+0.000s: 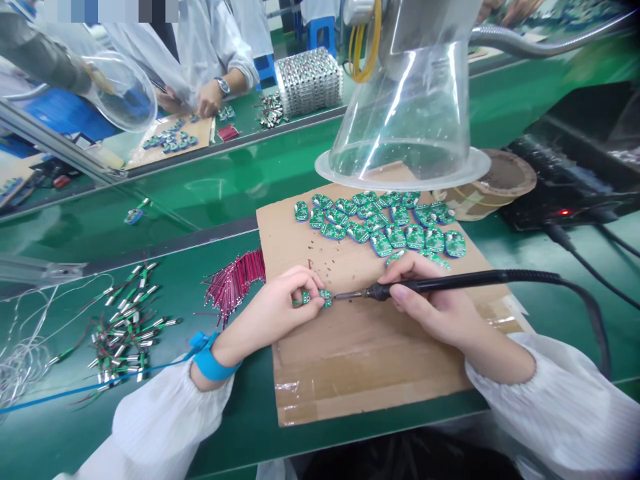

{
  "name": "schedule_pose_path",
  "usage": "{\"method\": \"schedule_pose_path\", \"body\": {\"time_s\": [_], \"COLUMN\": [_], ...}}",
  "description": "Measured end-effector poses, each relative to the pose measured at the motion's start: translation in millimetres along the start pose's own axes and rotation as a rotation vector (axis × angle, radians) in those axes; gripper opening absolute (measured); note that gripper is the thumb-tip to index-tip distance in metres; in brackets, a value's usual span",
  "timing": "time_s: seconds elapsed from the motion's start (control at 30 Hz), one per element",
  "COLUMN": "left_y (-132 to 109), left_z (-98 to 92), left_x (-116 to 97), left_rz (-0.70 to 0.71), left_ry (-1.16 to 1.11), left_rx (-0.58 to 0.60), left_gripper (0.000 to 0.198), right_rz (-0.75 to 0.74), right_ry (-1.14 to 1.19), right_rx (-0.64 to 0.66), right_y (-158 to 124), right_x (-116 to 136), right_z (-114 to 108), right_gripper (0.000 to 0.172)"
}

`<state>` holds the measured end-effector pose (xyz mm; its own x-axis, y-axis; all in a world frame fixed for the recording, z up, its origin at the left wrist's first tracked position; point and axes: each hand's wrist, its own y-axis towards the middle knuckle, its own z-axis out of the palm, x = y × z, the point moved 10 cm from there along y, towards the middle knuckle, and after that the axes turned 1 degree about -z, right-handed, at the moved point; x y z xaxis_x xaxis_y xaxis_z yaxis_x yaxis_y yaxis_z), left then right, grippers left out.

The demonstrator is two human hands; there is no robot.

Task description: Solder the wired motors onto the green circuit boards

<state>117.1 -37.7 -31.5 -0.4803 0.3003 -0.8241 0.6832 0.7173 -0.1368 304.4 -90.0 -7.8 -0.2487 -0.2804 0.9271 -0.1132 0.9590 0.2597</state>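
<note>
head view: left hand pinches one green circuit board; right hand grips one soldering iron.

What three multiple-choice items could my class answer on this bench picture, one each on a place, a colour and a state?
1. Where do the green circuit boards lie? A on a brown cardboard sheet; B in a metal tray; C on a sleeve.
2. What colour is the wrist strap? A red; B blue; C white.
3. What state is the black soldering iron in? A standing in a holder; B lying on the cardboard; C held in the right hand.

1 A: the boards rest on the cardboard.
2 B: the strap shows blue.
3 C: the right hand holds it, tip near the small green board in the left hand.
</note>
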Motion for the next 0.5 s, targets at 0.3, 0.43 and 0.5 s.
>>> {"method": "schedule_pose_path", "body": {"time_s": [0.3,0.43,0.5], "left_y": [-0.7,-0.6,-0.2], "left_z": [-0.7,-0.7,-0.4], "left_x": [-1.5,-0.7,-0.3], "left_rz": [-0.022,-0.022,-0.024], "left_ry": [0.001,0.002,0.003], "left_rx": [0.006,-0.003,-0.005], "left_gripper": [0.008,0.008,0.008], "right_rz": [-0.058,-0.066,-0.064], "right_ry": [-0.071,-0.073,-0.077], "right_rx": [0.025,0.026,0.027], "right_y": [1.4,1.2,1.1], "right_x": [4.8,3.9,3.4], "right_z": [2.4,2.9,2.9], "right_gripper": [0.005,0.005,0.006]}}
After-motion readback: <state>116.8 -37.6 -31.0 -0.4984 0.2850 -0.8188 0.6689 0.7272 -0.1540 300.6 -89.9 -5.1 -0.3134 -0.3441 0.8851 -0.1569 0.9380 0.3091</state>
